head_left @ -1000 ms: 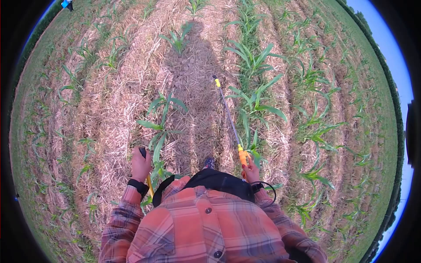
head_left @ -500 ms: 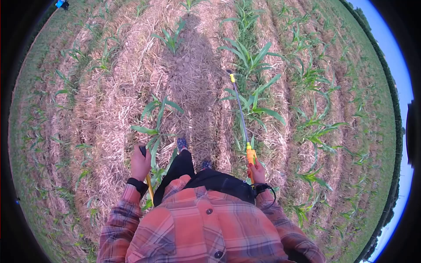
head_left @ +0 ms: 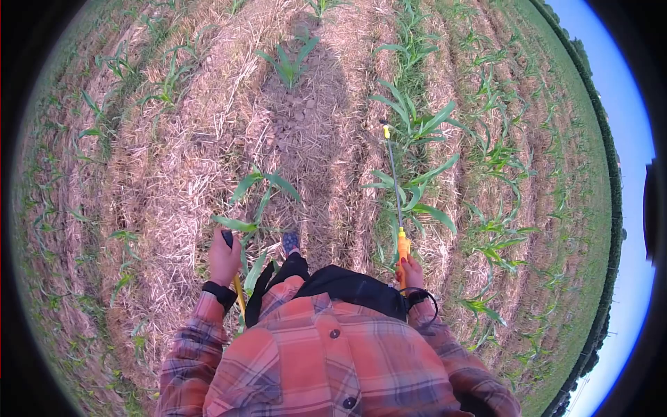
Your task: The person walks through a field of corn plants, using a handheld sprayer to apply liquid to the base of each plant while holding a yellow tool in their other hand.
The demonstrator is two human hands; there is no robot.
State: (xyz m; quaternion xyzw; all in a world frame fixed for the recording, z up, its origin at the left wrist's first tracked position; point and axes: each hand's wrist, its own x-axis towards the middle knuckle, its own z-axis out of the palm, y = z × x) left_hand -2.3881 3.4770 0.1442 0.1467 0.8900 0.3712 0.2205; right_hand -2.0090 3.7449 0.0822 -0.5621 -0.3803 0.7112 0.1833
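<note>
In my right hand is a sprayer wand, gripped by its orange handle. The thin dark tube slants forward to a yellow and black nozzle, which hangs beside the leaves of a young corn plant. My left hand is wrapped round the black end of a yellow lever; its lower end runs out of sight beside my body. Just ahead of that hand grows another corn plant.
Rows of young corn run forward through straw-covered soil. Grass-like growth fills the row on the right. One shoe shows below me, near the left plant. My shadow lies ahead, and a tree line borders the field.
My view has shifted a little, and the plants sit slightly further right in it. The wand has swung slightly right. One shoe has gone out of sight. Both hands keep their hold.
</note>
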